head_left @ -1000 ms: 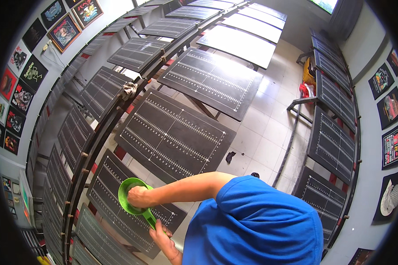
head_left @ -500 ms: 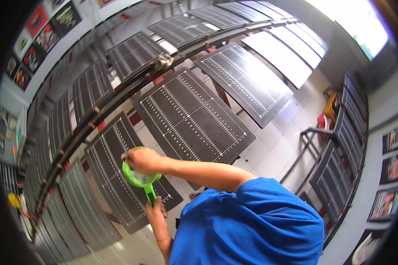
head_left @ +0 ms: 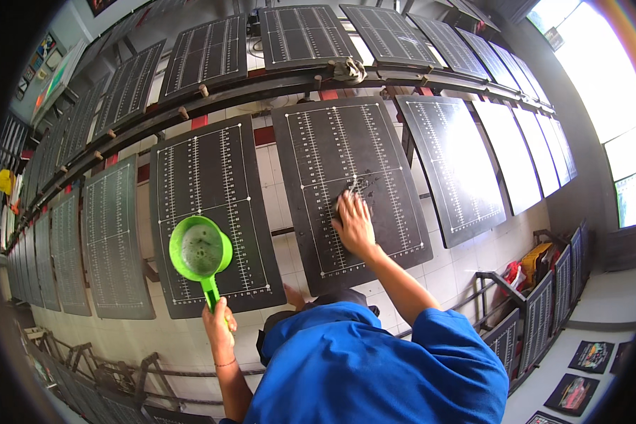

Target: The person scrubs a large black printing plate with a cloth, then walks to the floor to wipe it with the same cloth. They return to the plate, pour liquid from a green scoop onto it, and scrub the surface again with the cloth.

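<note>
Your left hand (head_left: pixel 220 325) grips a round green plastic dipper (head_left: pixel 226 250) level, presumably against spills; your open right hand (head_left: pixel 356 226) touches a rectangular black board (head_left: pixel 384 194).

**Left hand (head_left: pixel 219 328) curled tight, right hand (head_left: pixel 355 227) stretched out palm down**

The left hand is closed in a grip, its fingers (head_left: pixel 231 322) bent inward. Behind those fingers, the left wrist (head_left: pixel 224 359) lies nearly in line with the left forearm (head_left: pixel 236 390), which runs back toward the body. The right hand reaches farther forward, well apart from the left fingers and to their right. Its back faces up, its fingers extended, slightly parted and pointing away from the body. Behind them, the bare right forearm (head_left: pixel 401 284) slants back and rightward toward the shoulder.
</note>
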Available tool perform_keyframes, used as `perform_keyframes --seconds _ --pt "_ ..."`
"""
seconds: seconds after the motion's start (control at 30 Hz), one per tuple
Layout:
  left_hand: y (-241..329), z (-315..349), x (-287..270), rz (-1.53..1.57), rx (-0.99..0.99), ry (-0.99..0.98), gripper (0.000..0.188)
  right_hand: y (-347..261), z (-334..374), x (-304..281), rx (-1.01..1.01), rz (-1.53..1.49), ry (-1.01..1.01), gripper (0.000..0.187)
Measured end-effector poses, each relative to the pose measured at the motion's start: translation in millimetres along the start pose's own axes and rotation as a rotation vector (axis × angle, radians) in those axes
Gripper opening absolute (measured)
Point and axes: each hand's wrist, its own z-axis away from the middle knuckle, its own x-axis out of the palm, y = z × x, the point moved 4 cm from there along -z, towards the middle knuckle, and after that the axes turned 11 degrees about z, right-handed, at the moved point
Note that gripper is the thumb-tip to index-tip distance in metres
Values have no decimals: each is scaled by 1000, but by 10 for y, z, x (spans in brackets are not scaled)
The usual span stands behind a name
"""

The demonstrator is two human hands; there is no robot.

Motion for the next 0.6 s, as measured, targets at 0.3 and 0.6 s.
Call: perform_keyframes --seconds 0.3,0.6 --pt "-232 -74 -165 36 -20 31 23 1182 -757 181 334 126 124 62" --pt "-243 555 -1076 -301 -119 138 50 34 -302 9 -76 -5 -311 67"
